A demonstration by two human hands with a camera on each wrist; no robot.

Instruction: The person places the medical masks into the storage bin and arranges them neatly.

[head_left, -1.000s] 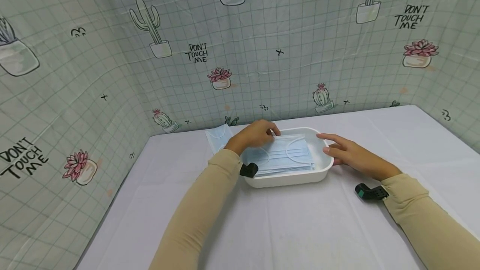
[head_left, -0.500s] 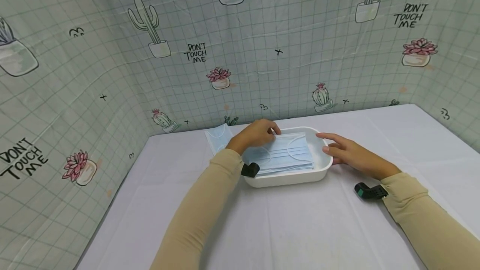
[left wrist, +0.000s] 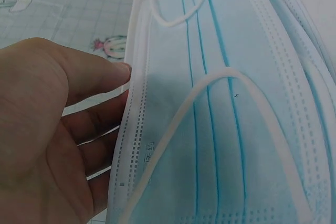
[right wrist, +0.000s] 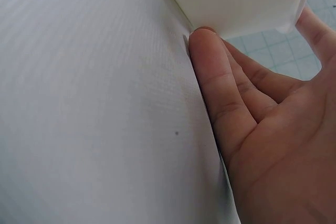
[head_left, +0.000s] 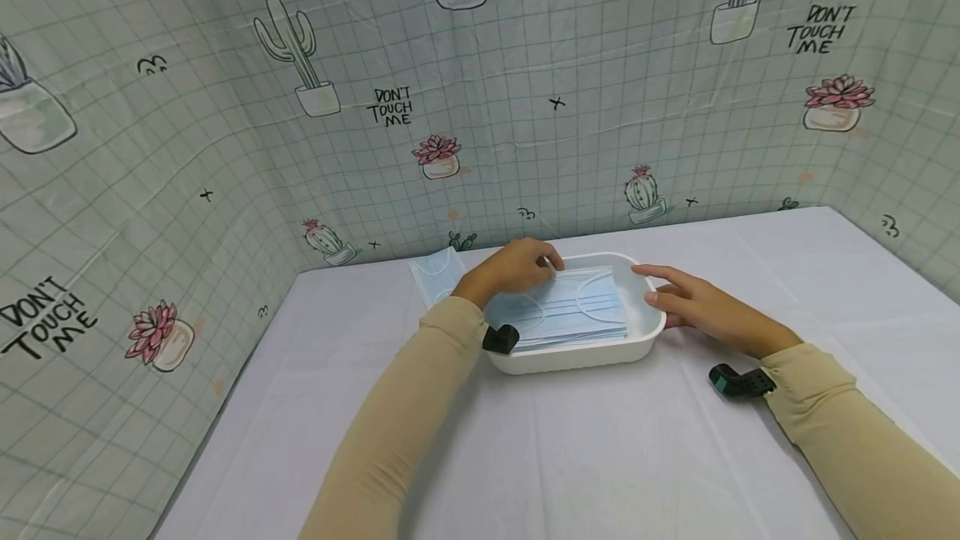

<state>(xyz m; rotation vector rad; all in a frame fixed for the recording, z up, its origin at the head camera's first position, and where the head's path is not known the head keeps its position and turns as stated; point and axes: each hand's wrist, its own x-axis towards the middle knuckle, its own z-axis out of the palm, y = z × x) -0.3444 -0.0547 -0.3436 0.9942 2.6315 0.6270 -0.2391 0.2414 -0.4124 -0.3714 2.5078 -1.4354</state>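
A white plastic tray (head_left: pixel 577 362) holds a stack of light blue pleated face masks (head_left: pixel 573 307) with white ear loops. My left hand (head_left: pixel 513 267) reaches over the tray's left end and pinches the far edge of a mask. In the left wrist view the thumb (left wrist: pixel 113 74) lies on that mask's edge, with the other fingers partly hidden behind it. My right hand (head_left: pixel 701 311) holds the tray's right end, thumb and index finger at the rim. The right wrist view has the lower fingers (right wrist: pixel 210 61) against the tray's outside, close to the tabletop.
Another blue face mask (head_left: pixel 437 275) lies behind the left wrist, left of the tray, partly hidden. A white cloth covers the table (head_left: pixel 570 457). Cactus-patterned fabric (head_left: pixel 525 132) hangs along the back and sides.
The top mask and the left hand's fingertips have shifted very slightly to the right within the tray. My right hand stays at the tray's right end.
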